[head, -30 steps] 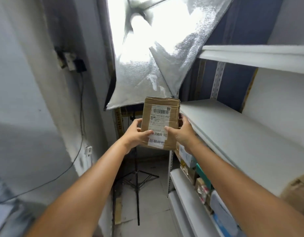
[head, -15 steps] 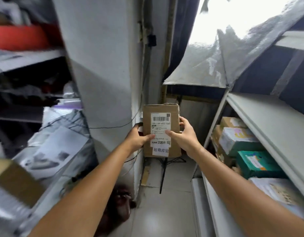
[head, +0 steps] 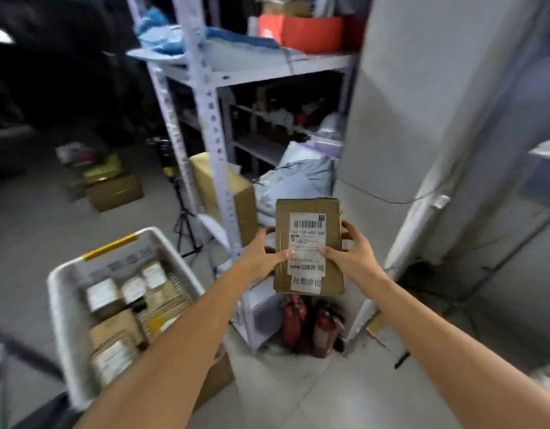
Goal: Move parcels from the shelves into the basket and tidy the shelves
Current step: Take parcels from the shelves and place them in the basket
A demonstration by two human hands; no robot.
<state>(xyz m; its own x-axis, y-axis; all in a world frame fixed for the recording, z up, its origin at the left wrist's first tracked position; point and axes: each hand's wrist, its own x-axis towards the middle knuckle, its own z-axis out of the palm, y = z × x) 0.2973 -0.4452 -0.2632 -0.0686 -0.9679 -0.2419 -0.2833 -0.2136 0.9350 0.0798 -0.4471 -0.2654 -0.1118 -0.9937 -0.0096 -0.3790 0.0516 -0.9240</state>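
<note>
I hold a brown cardboard parcel (head: pixel 309 246) with a white barcode label upright in front of me, at chest height. My left hand (head: pixel 263 257) grips its left edge, thumb across the label. My right hand (head: pixel 351 258) grips its right edge, thumb on the front and fingers curled behind. The white plastic basket (head: pixel 66 305) stands at the lower left, holding several labelled cardboard parcels. The parcel in my hands is up and to the right of the basket, apart from it.
A grey metal shelf rack (head: pixel 212 125) stands straight ahead with grey mailer bags, a cardboard box (head: pixel 233 193) and a red box on top. Two red fire extinguishers (head: pixel 311 323) stand on the floor below. A white pillar (head: pixel 407 103) rises on the right. Cardboard boxes lie on the floor at far left.
My view has swung left, away from the white shelves on the right, to the metal rack and the basket. Both hands keep the same hold on the parcel.
</note>
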